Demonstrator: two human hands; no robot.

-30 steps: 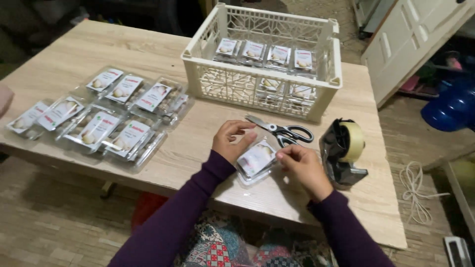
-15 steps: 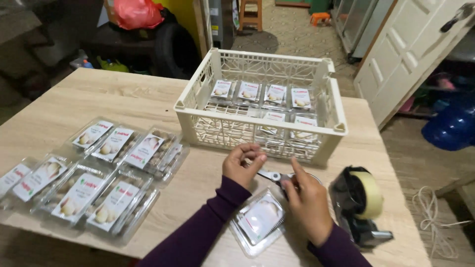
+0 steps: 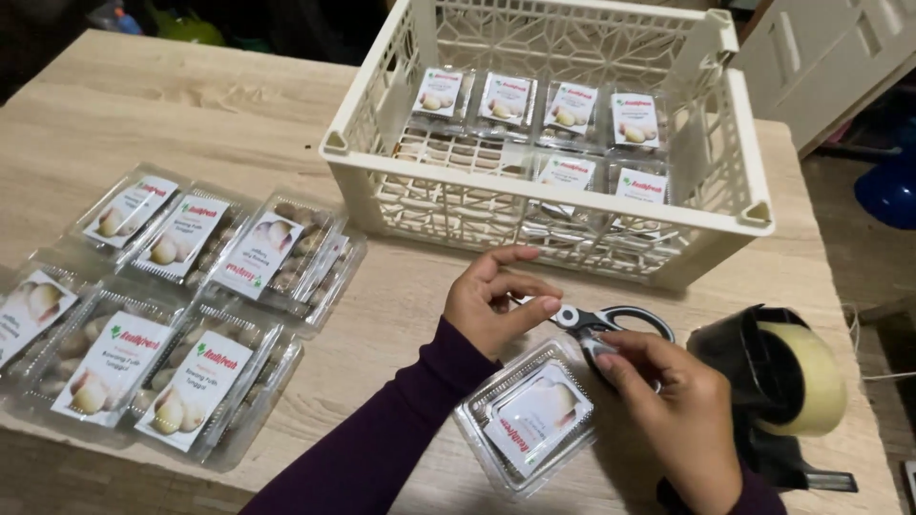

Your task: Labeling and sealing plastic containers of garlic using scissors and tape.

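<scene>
From the head camera, the left hand (image 3: 496, 307) hovers above the pale wood-grain bench (image 3: 191, 124) with fingers curled and thumb meeting forefinger; whether anything is pinched between them cannot be told. The right hand (image 3: 673, 405) closes its fingertips on the black-and-grey handles of a pair of scissors (image 3: 611, 322) lying just right of the left hand. Directly near the person, touching the right hand's wrist side, sits a clear plastic clamshell pack with a white label (image 3: 530, 418), resting close to the near edge of the bench. A black tape dispenser with a roll of clear tape (image 3: 778, 386) stands at the right, just beside the right hand. Beyond the hands, a cream plastic lattice crate (image 3: 544, 186) holds similar labelled packs, and more labelled clamshell packs (image 3: 181, 315) lie in rows at the left. Judging from this, lifting the scissors could nudge the near pack off the bench edge, since it lies so close to it; the blades, pointing toward the left hand, could nick its fingers if drawn up carelessly; and the right elbow could knock the dispenser.
</scene>
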